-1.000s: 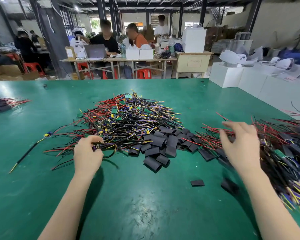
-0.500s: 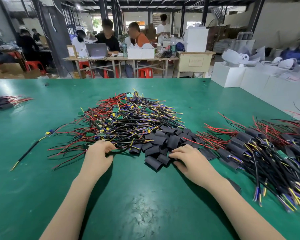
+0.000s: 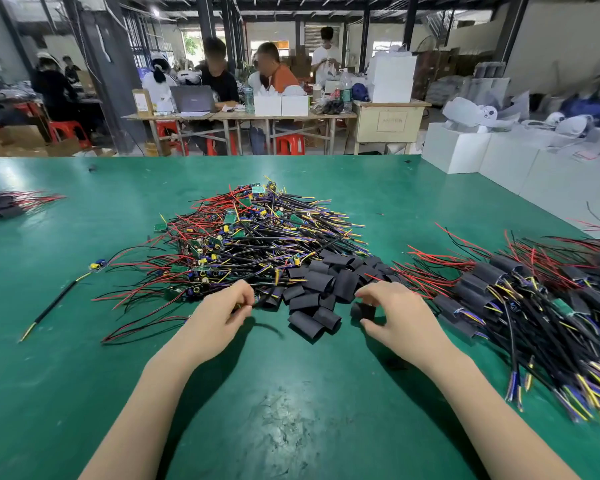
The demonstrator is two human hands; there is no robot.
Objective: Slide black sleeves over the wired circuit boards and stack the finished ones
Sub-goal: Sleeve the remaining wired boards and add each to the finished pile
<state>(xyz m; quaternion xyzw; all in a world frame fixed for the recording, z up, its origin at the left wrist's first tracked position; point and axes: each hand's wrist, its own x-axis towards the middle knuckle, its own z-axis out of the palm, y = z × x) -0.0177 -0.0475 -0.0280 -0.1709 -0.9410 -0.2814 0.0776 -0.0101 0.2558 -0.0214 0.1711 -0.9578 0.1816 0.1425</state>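
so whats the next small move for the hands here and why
Probably bring the two hands together and start the sleeve over the board. The right hand pinches one black sleeve just clear of the loose sleeve pile, and the left hand grips wires at the near edge of the unsleeved pile. What the left hand holds is partly hidden.

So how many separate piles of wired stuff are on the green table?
3: the unsleeved pile in the centre, the finished stack at right, a small bundle far left. More may lie out of frame.
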